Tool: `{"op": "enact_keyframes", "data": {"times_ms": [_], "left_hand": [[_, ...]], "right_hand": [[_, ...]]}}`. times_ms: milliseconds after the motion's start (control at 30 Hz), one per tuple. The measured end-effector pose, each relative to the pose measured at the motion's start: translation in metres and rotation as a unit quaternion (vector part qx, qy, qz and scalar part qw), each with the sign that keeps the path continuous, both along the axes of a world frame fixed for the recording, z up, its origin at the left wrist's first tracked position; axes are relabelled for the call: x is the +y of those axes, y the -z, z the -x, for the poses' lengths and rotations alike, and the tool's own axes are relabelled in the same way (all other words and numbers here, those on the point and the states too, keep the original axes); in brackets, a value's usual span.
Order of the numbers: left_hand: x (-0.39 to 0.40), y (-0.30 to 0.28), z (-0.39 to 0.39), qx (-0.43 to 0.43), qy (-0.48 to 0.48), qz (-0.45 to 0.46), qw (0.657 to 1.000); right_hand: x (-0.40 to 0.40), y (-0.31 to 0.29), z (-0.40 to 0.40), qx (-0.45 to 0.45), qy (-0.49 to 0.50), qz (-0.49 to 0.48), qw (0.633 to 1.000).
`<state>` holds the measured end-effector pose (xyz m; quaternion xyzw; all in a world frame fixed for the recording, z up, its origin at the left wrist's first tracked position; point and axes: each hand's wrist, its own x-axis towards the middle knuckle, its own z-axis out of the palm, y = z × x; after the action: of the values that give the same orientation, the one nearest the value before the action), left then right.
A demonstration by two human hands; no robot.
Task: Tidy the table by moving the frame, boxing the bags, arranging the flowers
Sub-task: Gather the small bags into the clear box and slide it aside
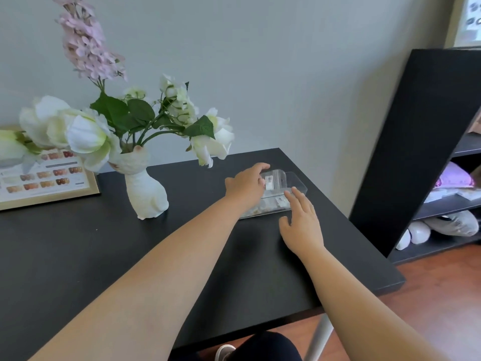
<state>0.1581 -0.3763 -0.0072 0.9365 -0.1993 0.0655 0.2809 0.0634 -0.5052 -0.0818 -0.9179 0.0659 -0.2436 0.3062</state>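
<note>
A clear plastic box [296, 181] lies on the black table [104, 251] near its far right corner, with small clear bags inside. My left hand [246, 185] reaches over the box and pinches a small bag [273, 181] with a white label. My right hand [302, 222] hovers flat with fingers spread at the box's near right edge, touching or nearly touching it. A gold-edged frame [52, 188] with a colour chart leans at the far left. White and pink flowers [86, 128] stand in a white rabbit-shaped vase [145, 191] beside the frame.
A tall black shelf unit [421, 142] stands right of the table, holding fabric items and white objects on its lower shelves. The grey wall runs behind the table. Wooden floor and a table leg [320, 337] show below the near edge.
</note>
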Motion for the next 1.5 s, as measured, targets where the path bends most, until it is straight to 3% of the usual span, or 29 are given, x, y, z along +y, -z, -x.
{"op": "enact_keyframes", "data": {"times_ms": [67, 233, 333, 533, 867, 1233, 1500], "left_hand": [[-0.002, 0.011, -0.002, 0.043, -0.006, -0.056, 0.997], [0.003, 0.020, -0.007, -0.010, -0.014, -0.133, 0.991], [0.018, 0.026, -0.010, 0.019, -0.001, -0.160, 0.987], [0.055, 0.033, -0.009, 0.028, -0.017, -0.121, 0.992], [0.072, 0.052, 0.009, 0.087, 0.036, -0.011, 0.996], [0.101, 0.062, 0.037, 0.072, 0.034, 0.107, 0.991], [0.211, 0.080, 0.070, 0.048, -0.003, -0.012, 0.999]], "right_hand": [[-0.001, 0.000, -0.001, -0.007, -0.002, -0.009, 1.000], [-0.001, 0.002, -0.003, -0.013, -0.001, -0.015, 1.000], [-0.002, 0.003, -0.003, -0.015, -0.001, -0.012, 1.000], [-0.003, 0.001, -0.003, -0.003, 0.007, -0.016, 1.000], [-0.004, -0.003, 0.000, 0.034, 0.018, -0.036, 0.999], [-0.005, -0.005, 0.001, 0.031, 0.034, -0.053, 0.998], [0.051, -0.011, 0.009, -0.071, -0.070, 0.038, 0.994]]}}
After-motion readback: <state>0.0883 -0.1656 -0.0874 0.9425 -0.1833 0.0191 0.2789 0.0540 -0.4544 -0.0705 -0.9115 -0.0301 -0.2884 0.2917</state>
